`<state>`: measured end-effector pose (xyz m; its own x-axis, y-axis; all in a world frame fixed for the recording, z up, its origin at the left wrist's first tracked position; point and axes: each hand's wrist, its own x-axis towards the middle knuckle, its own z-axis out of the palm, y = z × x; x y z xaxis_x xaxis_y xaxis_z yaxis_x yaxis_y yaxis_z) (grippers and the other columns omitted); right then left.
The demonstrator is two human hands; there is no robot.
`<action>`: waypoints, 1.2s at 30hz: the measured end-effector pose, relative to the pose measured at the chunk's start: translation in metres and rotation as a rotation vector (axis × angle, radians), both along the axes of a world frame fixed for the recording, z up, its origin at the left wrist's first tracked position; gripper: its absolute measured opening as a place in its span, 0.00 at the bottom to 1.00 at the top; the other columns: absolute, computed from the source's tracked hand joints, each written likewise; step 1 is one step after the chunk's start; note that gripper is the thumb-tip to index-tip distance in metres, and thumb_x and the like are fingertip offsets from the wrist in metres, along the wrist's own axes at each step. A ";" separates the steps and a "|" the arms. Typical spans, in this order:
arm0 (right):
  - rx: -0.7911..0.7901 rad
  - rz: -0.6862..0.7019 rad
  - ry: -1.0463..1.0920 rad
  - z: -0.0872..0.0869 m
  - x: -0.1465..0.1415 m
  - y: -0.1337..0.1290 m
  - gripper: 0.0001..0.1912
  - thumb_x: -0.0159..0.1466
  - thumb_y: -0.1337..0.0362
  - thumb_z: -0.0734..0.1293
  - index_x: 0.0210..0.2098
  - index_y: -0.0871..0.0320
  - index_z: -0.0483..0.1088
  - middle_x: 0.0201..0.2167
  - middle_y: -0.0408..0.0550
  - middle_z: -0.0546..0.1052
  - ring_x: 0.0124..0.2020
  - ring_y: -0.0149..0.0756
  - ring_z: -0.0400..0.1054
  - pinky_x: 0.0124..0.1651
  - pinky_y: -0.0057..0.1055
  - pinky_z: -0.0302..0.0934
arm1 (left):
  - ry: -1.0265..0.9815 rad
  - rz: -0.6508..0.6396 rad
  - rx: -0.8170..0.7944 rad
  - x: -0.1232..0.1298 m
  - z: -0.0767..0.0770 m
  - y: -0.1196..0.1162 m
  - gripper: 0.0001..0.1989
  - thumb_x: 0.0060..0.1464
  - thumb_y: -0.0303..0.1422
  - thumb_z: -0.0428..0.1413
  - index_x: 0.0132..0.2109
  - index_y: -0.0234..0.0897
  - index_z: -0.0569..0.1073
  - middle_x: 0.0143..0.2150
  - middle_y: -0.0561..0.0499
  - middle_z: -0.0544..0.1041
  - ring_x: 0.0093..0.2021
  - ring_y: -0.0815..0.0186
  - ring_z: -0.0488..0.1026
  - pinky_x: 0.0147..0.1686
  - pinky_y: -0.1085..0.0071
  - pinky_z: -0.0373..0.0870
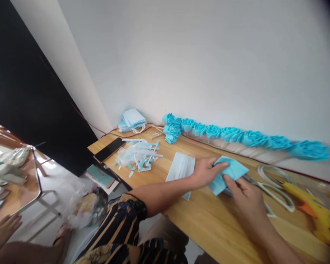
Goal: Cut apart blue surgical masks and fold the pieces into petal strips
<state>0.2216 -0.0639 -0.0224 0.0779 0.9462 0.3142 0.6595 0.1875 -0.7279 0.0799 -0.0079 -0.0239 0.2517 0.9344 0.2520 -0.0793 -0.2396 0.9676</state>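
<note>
Held piece: a blue sheet, between both hands, left hand pinching its left side, right hand pinching its lower edge. Judged unfinished: creased, no petals formed. Apparently complete: blue flowers, rowed beyond both hands. Apparently unworked: pleated masks just beside the left hand, a mask stack farther left. Loose strips lie left of the left hand; scissors lie just right of the right.

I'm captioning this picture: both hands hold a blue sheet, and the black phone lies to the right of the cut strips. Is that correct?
The side is wrong: the head view shows the black phone left of the cut strips. The left hand and right hand do hold a blue sheet.
</note>
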 end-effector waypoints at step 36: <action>0.189 -0.054 0.352 0.016 0.004 -0.001 0.16 0.64 0.53 0.64 0.27 0.57 0.71 0.19 0.41 0.72 0.23 0.32 0.68 0.28 0.28 0.62 | -0.031 -0.081 -0.029 -0.003 0.009 -0.007 0.21 0.49 0.49 0.62 0.29 0.32 0.73 0.24 0.54 0.67 0.26 0.73 0.61 0.26 0.75 0.59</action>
<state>0.2256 -0.0644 -0.0068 0.2600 0.8659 0.4274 0.3887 0.3113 -0.8671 0.0771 -0.0149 -0.0151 0.3192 0.9182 0.2345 -0.1277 -0.2035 0.9707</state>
